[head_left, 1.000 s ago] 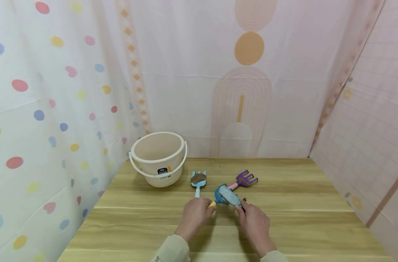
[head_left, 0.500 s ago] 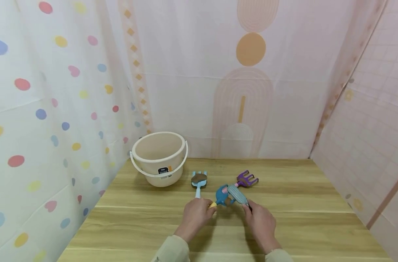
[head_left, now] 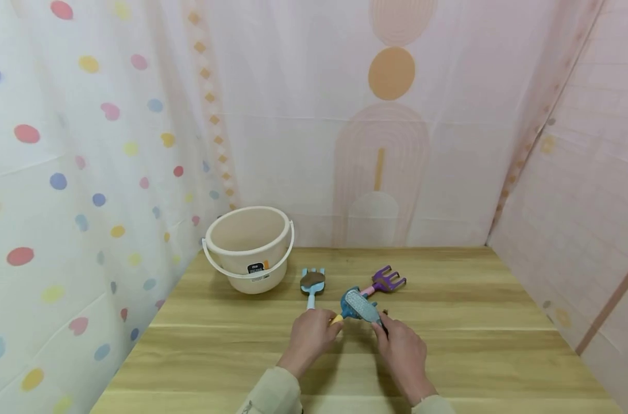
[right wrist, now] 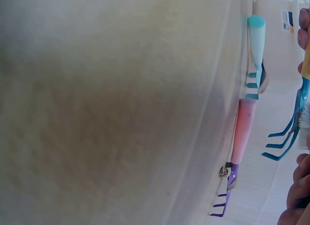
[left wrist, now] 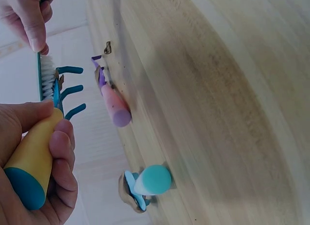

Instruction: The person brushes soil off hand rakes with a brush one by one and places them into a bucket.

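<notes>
My left hand (head_left: 309,340) grips the yellow handle of a small blue hand rake (left wrist: 36,155), its curved tines raised above the table. In my right hand (head_left: 404,352) is a scrub brush (head_left: 364,306) with a grey-green back and white bristles. Those bristles press against the rake's head, where brown dirt (left wrist: 60,81) shows between the tines in the left wrist view. Beyond lies a purple hand rake (head_left: 388,280) with a pink handle. A light blue hand rake (head_left: 311,300), caked with brown dirt, lies just past my left hand.
A cream bucket (head_left: 251,267) with a white handle stands at the back left of the wooden table (head_left: 474,345). One small brown clump (left wrist: 107,47) sits near the purple rake. Patterned curtains (head_left: 293,155) hang behind and along both sides.
The brush first slid right across the blue rake's head, then came back left over it. The blue rake turned slightly, and my left hand stayed nearly in place.
</notes>
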Available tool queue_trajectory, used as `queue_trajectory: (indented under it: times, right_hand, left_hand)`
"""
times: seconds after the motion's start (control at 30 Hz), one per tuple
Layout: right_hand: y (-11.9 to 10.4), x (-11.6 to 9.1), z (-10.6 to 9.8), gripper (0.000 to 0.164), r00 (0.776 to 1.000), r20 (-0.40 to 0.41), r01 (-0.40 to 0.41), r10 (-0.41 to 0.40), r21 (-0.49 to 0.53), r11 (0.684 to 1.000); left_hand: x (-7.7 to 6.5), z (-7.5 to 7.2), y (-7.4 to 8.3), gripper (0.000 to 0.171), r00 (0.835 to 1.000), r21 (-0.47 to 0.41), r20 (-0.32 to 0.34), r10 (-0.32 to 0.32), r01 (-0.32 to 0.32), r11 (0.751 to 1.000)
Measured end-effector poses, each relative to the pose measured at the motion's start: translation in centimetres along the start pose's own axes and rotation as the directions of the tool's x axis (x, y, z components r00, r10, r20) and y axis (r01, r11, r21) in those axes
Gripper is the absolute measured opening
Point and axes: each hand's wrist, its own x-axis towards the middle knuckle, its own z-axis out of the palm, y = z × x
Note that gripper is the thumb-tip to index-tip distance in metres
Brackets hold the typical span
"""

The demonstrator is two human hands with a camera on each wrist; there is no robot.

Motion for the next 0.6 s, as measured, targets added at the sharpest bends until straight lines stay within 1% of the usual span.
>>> queue_trajectory:
  times: [0.2, 0.37, 0.43, 0.53, 0.6]
  right_hand:
    - [0.1, 0.3, 0.0, 0.03, 0.997, 0.061, -0.055, 0.053, 0.029, 0.998]
    - [1.1, 0.3, -0.2, 0.029, 0.992, 0.074, -0.108, 0.106, 0.027, 0.994]
    - [1.5, 0.5, -0.4, 0.029, 0.989, 0.082, -0.124, 0.121, 0.028, 0.992]
    - [1.6, 0.9, -0.7, 0.029, 0.985, 0.106, -0.14, 0.134, 0.051, 0.989]
    - [1.5, 1.1, -0.8, 0.03, 0.985, 0.107, -0.145, 0.138, 0.066, 0.987]
  left_hand:
    - [0.0, 0.1, 0.0, 0.018, 1.0, 0.013, 0.014, -0.027, 0.027, 1.0]
    - [-0.2, 0.4, 0.1, 0.016, 1.0, 0.025, 0.025, -0.007, 0.006, 1.0]
    - [-0.2, 0.4, 0.1, 0.016, 1.0, 0.031, 0.019, 0.0, -0.001, 1.0]
    - [-0.2, 0.2, 0.1, 0.014, 1.0, 0.025, 0.01, -0.005, 0.005, 1.0]
    - [-0.1, 0.1, 0.1, 0.014, 1.0, 0.013, 0.01, -0.007, 0.006, 1.0]
